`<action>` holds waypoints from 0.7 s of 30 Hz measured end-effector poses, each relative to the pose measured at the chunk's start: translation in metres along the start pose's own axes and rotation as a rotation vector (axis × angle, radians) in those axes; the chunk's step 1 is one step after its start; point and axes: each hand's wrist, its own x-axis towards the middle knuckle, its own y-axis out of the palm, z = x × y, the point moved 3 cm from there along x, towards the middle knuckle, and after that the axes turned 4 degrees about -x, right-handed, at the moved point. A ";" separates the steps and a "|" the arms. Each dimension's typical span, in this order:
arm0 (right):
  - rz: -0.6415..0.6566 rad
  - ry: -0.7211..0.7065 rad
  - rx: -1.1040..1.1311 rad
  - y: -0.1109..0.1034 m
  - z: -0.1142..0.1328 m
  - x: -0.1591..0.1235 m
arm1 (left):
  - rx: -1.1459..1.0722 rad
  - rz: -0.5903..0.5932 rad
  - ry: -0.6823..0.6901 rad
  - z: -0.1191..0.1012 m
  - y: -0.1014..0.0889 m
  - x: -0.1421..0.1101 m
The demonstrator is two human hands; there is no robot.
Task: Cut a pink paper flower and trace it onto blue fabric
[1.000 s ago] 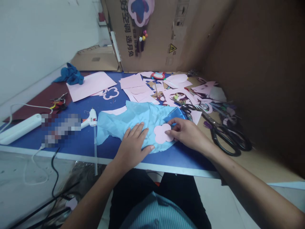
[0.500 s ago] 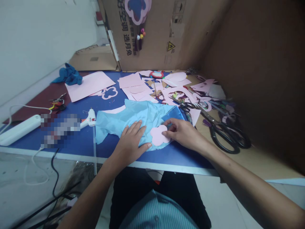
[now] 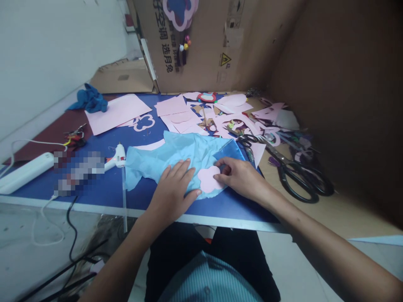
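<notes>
A crumpled piece of light blue cloth (image 3: 149, 161) is spread over the blue tabletop in front of me. My left hand (image 3: 176, 184) lies flat on its near half, fingers apart. On the cloth's right part rests a pink flower-shaped paper cutout (image 3: 208, 179). My right hand (image 3: 233, 174) pinches the right edge of this cutout between thumb and fingers. Just behind that hand is a darker blue shiny fabric piece (image 3: 231, 150). To the left of the cloth stands a white glue gun (image 3: 119, 156), with a clear glue stick (image 3: 125, 201) reaching past the table edge.
Large black-handled scissors (image 3: 296, 178) lie at the right, smaller scissors (image 3: 247, 139) beside them. Pink paper sheets (image 3: 118, 111) and scraps cover the back. A white power strip (image 3: 28, 172) is at the left. Cardboard walls (image 3: 201, 63) rise behind, with a flower ornament (image 3: 181, 27) hanging there.
Hardly anything differs. The view has shifted very slightly; both hands keep their places on the cloth and the pink cutout.
</notes>
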 end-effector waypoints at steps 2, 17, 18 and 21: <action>-0.003 -0.009 -0.006 0.000 0.000 0.000 | -0.047 0.010 0.075 -0.014 -0.002 0.001; -0.120 -0.279 -0.242 -0.002 0.023 -0.028 | -0.136 0.138 0.149 -0.033 0.017 -0.001; -0.087 -0.362 -0.238 0.002 0.026 -0.034 | -0.144 0.130 0.148 -0.032 0.016 -0.001; -0.059 -0.473 -0.300 0.012 0.025 -0.045 | -0.165 0.112 0.156 -0.031 0.017 -0.001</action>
